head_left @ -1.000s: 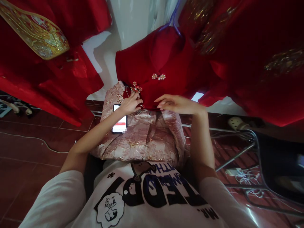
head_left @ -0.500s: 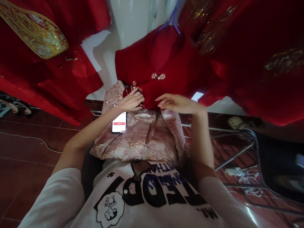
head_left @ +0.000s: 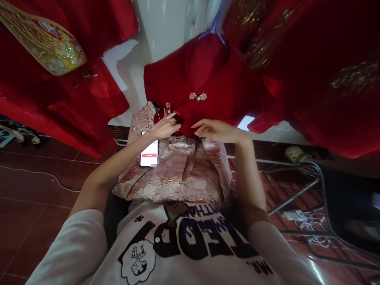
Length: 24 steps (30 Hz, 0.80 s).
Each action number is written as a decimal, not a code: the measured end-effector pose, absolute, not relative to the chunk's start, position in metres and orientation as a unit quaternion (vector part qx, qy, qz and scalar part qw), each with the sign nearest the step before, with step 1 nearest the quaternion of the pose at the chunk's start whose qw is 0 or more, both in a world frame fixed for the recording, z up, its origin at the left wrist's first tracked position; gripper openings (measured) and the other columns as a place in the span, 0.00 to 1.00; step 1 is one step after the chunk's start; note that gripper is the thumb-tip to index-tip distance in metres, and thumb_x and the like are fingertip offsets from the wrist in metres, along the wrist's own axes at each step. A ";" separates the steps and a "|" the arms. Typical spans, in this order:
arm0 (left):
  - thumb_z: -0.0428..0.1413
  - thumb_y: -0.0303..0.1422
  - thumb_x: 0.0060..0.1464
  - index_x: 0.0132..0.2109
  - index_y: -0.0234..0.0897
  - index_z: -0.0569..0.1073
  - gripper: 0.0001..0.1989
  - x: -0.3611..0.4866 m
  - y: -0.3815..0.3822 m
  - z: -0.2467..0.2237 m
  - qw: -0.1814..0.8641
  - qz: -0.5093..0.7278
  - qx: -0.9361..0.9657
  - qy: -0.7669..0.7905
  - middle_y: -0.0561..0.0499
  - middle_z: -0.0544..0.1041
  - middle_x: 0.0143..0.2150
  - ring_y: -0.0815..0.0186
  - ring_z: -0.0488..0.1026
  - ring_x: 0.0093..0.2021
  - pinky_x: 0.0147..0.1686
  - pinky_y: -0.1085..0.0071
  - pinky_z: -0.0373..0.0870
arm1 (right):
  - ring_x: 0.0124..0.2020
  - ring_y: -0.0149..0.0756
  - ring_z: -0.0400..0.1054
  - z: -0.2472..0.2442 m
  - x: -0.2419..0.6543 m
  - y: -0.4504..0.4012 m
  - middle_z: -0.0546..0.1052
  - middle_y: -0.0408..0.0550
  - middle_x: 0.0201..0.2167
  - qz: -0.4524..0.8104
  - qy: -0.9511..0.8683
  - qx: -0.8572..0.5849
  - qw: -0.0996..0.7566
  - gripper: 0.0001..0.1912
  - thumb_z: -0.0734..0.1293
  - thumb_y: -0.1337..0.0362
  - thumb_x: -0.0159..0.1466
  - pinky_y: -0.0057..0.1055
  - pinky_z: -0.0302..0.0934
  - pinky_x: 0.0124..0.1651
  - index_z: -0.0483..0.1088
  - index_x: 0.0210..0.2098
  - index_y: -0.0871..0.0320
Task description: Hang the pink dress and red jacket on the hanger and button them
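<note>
A red garment (head_left: 169,81) with a pearly floral clasp (head_left: 198,96) hangs in front of me, its lower part reaching my lap. Over my lap lies a pink brocade cloth (head_left: 178,174). My left hand (head_left: 165,126) is at the garment's lower left edge, beside a beaded ornament (head_left: 168,106); its fingers are bent, and what they grip is hidden. Just to the right, my right hand (head_left: 212,130) hovers by the lower edge with fingers loosely stretched and apart; I see nothing in it. A lit phone (head_left: 149,154) rests on the cloth under my left wrist.
Red garments with gold beading (head_left: 63,49) hang at left and right. The purple hanger (head_left: 218,27) is above. A metal-framed chair (head_left: 323,198), a pale clog (head_left: 294,154) and a white cable bundle (head_left: 305,217) are at right. Shoes (head_left: 20,136) stand at left.
My left hand has turned slightly and its index finger points further up toward the ornament. My right hand has shifted slightly left. The garment and phone stay nearly in place.
</note>
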<state>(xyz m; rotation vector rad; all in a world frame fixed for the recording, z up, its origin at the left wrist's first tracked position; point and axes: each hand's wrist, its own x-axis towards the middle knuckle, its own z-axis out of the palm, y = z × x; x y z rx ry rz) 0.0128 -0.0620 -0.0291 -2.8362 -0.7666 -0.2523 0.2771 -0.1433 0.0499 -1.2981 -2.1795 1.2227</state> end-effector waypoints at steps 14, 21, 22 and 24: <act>0.51 0.33 0.70 0.59 0.36 0.73 0.15 0.063 -0.068 0.063 0.083 -0.240 -0.904 -0.345 0.35 0.71 0.62 0.41 0.66 0.63 0.61 0.43 0.64 | 0.51 0.45 0.77 0.055 0.289 -0.145 0.82 0.51 0.46 0.413 -0.768 -0.452 0.186 0.22 0.70 0.48 0.66 0.51 0.71 0.62 0.75 0.55 0.51; 0.50 0.33 0.70 0.56 0.33 0.74 0.14 0.075 -0.057 0.074 0.086 -0.233 -0.908 -0.336 0.33 0.71 0.59 0.38 0.62 0.67 0.65 0.37 0.58 | 0.51 0.45 0.77 0.061 0.297 -0.147 0.81 0.52 0.47 0.408 -0.767 -0.458 0.188 0.23 0.69 0.48 0.67 0.50 0.71 0.61 0.74 0.56 0.53; 0.51 0.33 0.70 0.55 0.33 0.74 0.13 0.074 -0.056 0.075 0.079 -0.229 -0.913 -0.329 0.34 0.71 0.58 0.38 0.62 0.67 0.66 0.36 0.57 | 0.51 0.45 0.77 0.062 0.298 -0.147 0.81 0.52 0.47 0.410 -0.765 -0.459 0.190 0.23 0.69 0.48 0.67 0.50 0.71 0.61 0.74 0.56 0.53; 0.51 0.34 0.70 0.54 0.35 0.74 0.12 0.072 -0.053 0.076 0.056 -0.215 -0.925 -0.309 0.37 0.72 0.56 0.42 0.64 0.66 0.68 0.37 0.56 | 0.51 0.45 0.77 0.063 0.299 -0.147 0.81 0.53 0.47 0.411 -0.763 -0.460 0.194 0.23 0.69 0.49 0.67 0.51 0.71 0.62 0.74 0.56 0.53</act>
